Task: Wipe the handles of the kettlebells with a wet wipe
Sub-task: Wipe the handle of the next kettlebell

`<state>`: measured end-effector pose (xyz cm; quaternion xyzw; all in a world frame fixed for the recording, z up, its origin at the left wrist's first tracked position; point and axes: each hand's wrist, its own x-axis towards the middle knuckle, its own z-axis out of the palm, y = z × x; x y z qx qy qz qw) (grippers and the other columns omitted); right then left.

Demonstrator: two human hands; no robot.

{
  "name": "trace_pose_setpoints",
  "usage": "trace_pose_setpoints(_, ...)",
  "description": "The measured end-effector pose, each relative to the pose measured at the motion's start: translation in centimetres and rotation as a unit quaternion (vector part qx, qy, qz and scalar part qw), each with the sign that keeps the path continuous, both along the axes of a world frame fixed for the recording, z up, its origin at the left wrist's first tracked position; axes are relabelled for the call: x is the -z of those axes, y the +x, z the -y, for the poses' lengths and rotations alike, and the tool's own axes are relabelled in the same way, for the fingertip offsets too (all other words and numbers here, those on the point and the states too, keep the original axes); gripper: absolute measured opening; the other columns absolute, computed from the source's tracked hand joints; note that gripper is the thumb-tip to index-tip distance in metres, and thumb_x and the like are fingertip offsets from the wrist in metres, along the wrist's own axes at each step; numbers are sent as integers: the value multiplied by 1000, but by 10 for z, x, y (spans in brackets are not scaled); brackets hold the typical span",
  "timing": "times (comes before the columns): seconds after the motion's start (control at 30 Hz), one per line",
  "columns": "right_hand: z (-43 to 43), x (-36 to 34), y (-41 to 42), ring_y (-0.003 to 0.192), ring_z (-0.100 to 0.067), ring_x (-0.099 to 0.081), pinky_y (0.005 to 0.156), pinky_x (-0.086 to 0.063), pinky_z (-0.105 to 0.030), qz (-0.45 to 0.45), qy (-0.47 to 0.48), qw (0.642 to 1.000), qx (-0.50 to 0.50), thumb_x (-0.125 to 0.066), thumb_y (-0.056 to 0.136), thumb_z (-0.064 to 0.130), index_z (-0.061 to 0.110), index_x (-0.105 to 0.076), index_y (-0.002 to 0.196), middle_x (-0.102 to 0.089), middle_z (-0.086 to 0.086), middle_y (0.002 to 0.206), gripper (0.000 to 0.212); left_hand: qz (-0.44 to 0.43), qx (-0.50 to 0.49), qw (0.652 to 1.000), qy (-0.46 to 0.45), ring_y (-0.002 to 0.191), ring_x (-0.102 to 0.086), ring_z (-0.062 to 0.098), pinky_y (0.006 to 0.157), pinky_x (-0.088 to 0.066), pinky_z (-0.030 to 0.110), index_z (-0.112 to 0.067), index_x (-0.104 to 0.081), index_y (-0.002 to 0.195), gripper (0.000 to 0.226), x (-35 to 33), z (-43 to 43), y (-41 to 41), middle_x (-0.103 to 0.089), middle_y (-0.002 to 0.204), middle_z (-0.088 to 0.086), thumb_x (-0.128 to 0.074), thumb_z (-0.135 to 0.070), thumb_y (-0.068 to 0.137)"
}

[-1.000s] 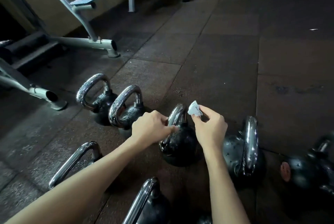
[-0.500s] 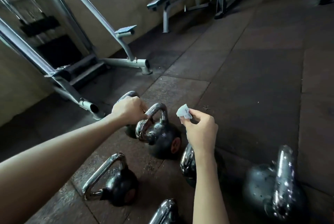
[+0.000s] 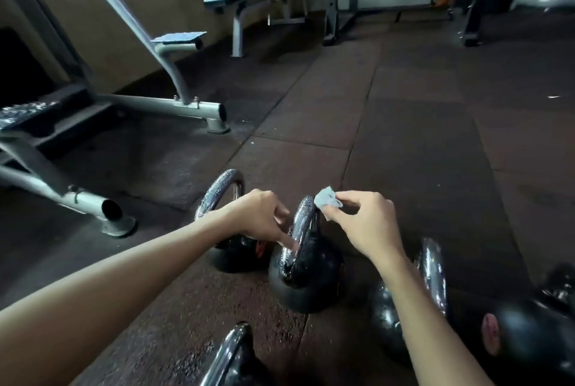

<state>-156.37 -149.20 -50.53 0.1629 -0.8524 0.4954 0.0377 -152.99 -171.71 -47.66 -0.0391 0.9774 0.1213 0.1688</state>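
The right hand (image 3: 367, 227) pinches a small folded wet wipe (image 3: 327, 201) between thumb and fingertips, and that grip presses the wipe against the top of the chrome handle (image 3: 303, 224) of the middle kettlebell (image 3: 306, 280). Just left of the grip, the left hand (image 3: 258, 220) is loosely curled, grasping nothing; one finger rests low on the same handle, it seems to steady it. This handle is, by my reading, the one being wiped now, with the stroke at the crown and the sides left to cover. Beyond the left hand stands another kettlebell (image 3: 230, 256), its handle speckled with droplets or glare; whether it has been wiped I cannot tell. To the right of the grip, under the right forearm, a further kettlebell (image 3: 432, 273) waits, another (image 3: 529, 332) past it, and one more handle (image 3: 227, 351) nearest the person. All stand on the rubber floor (image 3: 420, 152), so several handles likely remain.
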Motion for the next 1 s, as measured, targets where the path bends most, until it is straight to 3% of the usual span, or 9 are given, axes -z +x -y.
trace_pose_setpoints(0.1,25,-11,-11,80,17,-64,72,-46,-4,-16,61,998,-20,-86,80,29,26,-83,95,-75,24,82,16,20,3,997,75,60,-52,8,63,-46,27,-26,-69,59,48,7,8,-9,-59,58,-13,-87,-71,58)
trace_pose_setpoints(0.27,36,-30,-35,104,-2,-67,81,-38,-12,-58,227,971,-47,-87,78,38,29,-80,110,-78,14,109,34,48,-1,988,150,77,-65,4,68,-52,24,-36,-81,75,39,17,13,-15,-72,74,-18,-91,-67,55)
trace_pose_setpoints(0.37,31,-27,-35,71,17,-59,69,-36,-3,-48,281,954,-96,-88,78,38,27,-80,113,-66,31,71,38,35,-4,986,164,84,-71,7,74,-57,27,-34,-82,81,46,27,15,-19,-78,83,-10,-91,-68,53)
trace_pose_setpoints(0.43,24,-18,-33,65,24,-53,66,-36,-1,-55,271,954,-119,-89,79,32,20,-79,115,-52,37,51,39,9,-7,985,173,72,-65,6,66,-52,24,-28,-82,83,52,33,15,-14,-78,84,-5,-91,-70,53)
trace_pose_setpoints(0.5,18,-9,-33,66,25,-53,67,-37,-1,-72,241,959,-131,-88,79,30,17,-79,115,-49,48,55,39,-21,-21,980,199,68,-63,6,64,-50,24,-26,-81,85,55,41,15,-3,-78,84,-4,-89,-71,54)
trace_pose_setpoints(0.6,15,2,-36,69,23,-54,68,-37,-1,-104,208,957,-175,-86,82,28,14,-79,116,-67,31,76,37,-73,-55,968,232,80,-73,9,78,-60,32,-29,-81,85,44,46,10,19,-78,85,-8,-89,-65,62)
trace_pose_setpoints(0.7,12,4,-41,76,13,-57,71,-37,-4,-133,221,934,-246,-77,91,28,18,-75,124,-71,8,108,34,-114,-69,961,244,67,-64,3,81,-56,35,-29,-80,89,41,50,3,33,-76,86,-5,-84,-65,70)
trace_pose_setpoints(0.83,11,8,-45,87,-9,-62,84,-49,-23,-122,229,918,-300,-64,101,32,17,-78,117,-64,11,111,26,-128,-58,955,262,52,-47,-5,60,-44,21,-26,-81,98,42,49,0,42,-75,86,3,-82,-61,75)
trace_pose_setpoints(1.0,22,3,-53,66,7,-55,64,-38,-10,-104,154,941,-282,-83,85,25,24,-81,112,-71,4,99,26,-124,-35,965,229,50,-46,-4,55,-39,13,-30,-81,105,45,40,-3,48,-73,86,1,-91,-52,67)
